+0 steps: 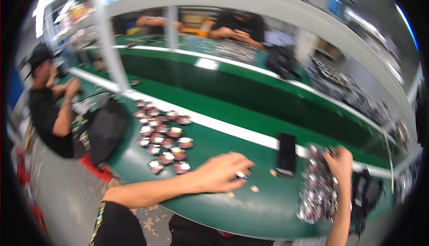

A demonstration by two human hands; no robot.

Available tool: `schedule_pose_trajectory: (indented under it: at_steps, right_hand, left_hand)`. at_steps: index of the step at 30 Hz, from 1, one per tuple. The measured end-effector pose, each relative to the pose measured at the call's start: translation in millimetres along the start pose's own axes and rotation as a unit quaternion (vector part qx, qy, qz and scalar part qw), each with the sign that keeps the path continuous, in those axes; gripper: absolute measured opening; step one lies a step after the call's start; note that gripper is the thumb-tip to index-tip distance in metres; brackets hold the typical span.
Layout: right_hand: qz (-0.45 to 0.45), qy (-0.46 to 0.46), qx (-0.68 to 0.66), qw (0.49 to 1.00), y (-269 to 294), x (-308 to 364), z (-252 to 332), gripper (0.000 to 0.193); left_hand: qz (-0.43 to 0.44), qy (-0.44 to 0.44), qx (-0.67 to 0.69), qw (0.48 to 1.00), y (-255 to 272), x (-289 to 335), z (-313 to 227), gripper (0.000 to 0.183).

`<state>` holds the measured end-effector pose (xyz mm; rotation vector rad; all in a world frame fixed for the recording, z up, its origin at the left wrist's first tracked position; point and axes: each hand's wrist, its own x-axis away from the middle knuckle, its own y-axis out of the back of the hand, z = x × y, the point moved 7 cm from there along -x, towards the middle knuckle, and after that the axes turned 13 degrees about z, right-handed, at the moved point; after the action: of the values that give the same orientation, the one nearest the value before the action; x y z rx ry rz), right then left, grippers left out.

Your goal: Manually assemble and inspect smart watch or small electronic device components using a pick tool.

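My left hand (223, 173) is over the middle of the green table, its fingers curled around a small dark part with a white patch (242, 173). Left of it lies a loose group of small reddish-brown parts with white tops (163, 134). At the right, my right hand (340, 162) is closed at the far end of a shiny clear plastic tray or bag (317, 190) filled with similar small parts. What its fingertips pinch is blurred. Between my hands, nearer the belt, lies a black phone-like slab (286, 154).
A green conveyor belt (214, 94) with white edges runs beyond the table (263, 206). Grey frame posts (109, 40) rise from it. Black straps or a bag (366, 194) lie far right. Co-workers sit at left (51, 98) and across the belt (239, 25). Tan bits litter the floor.
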<state>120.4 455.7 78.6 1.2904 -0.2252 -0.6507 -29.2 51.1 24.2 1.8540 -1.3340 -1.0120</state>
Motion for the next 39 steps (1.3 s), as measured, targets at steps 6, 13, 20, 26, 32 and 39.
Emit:
schedule_pose_trajectory:
  at_steps: [6,13,20,26,32,39]
  right_hand:
    - [-0.079,0.082,-0.048,0.992,1,18,-2,0.027]
    - [0.157,0.107,-0.245,0.951,-2,108,97,0.027]
    - [0.238,0.129,-0.312,0.911,-37,179,172,0.024]
    - [0.22,0.074,-0.45,0.862,-67,196,164,0.021]
    - [0.148,-0.038,-0.551,0.821,-89,203,142,0.013]
    - [0.138,0.114,-0.406,0.896,-82,173,163,0.013]
  left_hand:
    - [0.02,0.008,-0.012,1.0,-10,3,-2,0.058]
    - [0.047,-0.052,0.04,0.997,-17,1,7,0.052]
    - [0.078,-0.029,-0.002,0.997,-14,0,-3,0.049]
    - [0.08,-0.057,0.019,0.995,-22,4,-16,0.045]
    - [0.141,-0.126,0.06,0.98,-40,3,-33,0.047]
    - [0.128,-0.089,0.087,0.984,-22,-5,-18,0.057]
